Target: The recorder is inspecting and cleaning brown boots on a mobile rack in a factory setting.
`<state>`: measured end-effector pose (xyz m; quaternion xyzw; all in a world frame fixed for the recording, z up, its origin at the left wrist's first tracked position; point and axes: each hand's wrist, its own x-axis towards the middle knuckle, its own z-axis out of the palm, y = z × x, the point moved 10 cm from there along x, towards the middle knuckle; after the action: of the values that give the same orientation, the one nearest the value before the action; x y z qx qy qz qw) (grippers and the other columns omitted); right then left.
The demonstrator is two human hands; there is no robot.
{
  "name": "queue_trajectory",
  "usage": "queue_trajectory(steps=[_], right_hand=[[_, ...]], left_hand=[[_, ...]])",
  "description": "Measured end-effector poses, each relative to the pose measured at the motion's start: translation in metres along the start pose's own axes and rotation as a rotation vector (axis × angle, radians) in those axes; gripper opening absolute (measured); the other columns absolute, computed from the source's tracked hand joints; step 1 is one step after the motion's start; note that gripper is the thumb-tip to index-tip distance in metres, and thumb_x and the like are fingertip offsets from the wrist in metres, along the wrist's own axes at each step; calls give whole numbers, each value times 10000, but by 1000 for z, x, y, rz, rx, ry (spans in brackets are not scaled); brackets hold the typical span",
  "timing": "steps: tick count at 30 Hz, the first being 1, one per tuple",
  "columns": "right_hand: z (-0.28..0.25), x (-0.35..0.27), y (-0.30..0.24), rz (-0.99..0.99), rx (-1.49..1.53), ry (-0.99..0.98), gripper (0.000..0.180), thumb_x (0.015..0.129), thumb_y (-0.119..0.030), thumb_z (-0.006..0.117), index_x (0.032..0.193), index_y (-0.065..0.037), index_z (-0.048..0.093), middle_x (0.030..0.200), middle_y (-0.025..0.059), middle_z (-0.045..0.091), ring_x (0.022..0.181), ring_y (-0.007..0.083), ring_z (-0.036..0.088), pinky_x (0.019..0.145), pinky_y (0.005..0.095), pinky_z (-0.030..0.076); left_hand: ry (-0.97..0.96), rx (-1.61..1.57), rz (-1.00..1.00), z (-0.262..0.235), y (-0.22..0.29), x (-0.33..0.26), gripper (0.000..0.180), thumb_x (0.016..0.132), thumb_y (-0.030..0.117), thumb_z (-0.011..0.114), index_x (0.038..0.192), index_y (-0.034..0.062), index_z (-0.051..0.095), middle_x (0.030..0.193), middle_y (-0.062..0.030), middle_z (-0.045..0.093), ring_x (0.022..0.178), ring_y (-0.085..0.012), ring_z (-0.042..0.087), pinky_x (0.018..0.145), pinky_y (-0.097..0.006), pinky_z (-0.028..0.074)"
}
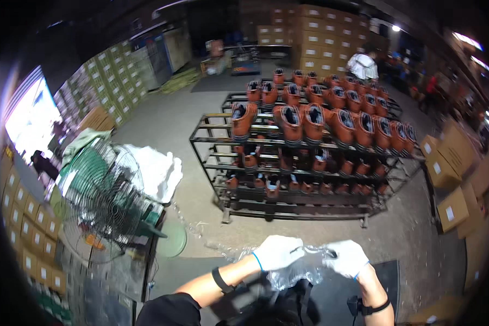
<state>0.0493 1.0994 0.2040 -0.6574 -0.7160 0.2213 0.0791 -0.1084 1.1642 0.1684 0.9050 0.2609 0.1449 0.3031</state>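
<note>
Here, left hand [279, 253] and right hand [346, 259] pinch clear plastic [292, 275], open floor [299, 230] before the rack [309, 204].

Left hand [279, 253] — near right hand [346, 259]

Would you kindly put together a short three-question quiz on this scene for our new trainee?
1. What material do the gloved left hand and gloved right hand hold between them?
2. True or false: the wire-caged fan stands to the right of the rack in the picture.
3. What colour are the shoes on the rack's top level? A) blue B) orange-brown C) white

Key:
1. Clear plastic.
2. False; it stands to the left.
3. B.
</note>
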Motion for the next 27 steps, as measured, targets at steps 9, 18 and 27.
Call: queue_trajectory(steps=[9,18,27], right_hand=[[-130,244,27,-114,726,414,196,927,-108,713,1037,31,799,914,99,775,873,168,704,813,310,541],[-177,519,-214,-539,251,506,227,831,-102,645,953,-29,823,920,176,788,897,323,755,828,394,593],[-116,561,-261,-572,-225,622,145,828,-125,687,950,-96,761,947,172,739,980,392,732,811,501,602]], left_hand=[[1230,-212,-580,-279,-256,-104,139,986,103,666,906,-5,702,746,-72,686,681,-151,660,659,-344,551],[538,364,-449,-320,-342,127,335,978,306,665,1267,136,690,901,-192,762,853,-418,749,777,-555,594],[573,263,-462,-324,-362,125,171,950,211,655,981,63,733,762,-189,740,756,-408,760,674,-545,590]])
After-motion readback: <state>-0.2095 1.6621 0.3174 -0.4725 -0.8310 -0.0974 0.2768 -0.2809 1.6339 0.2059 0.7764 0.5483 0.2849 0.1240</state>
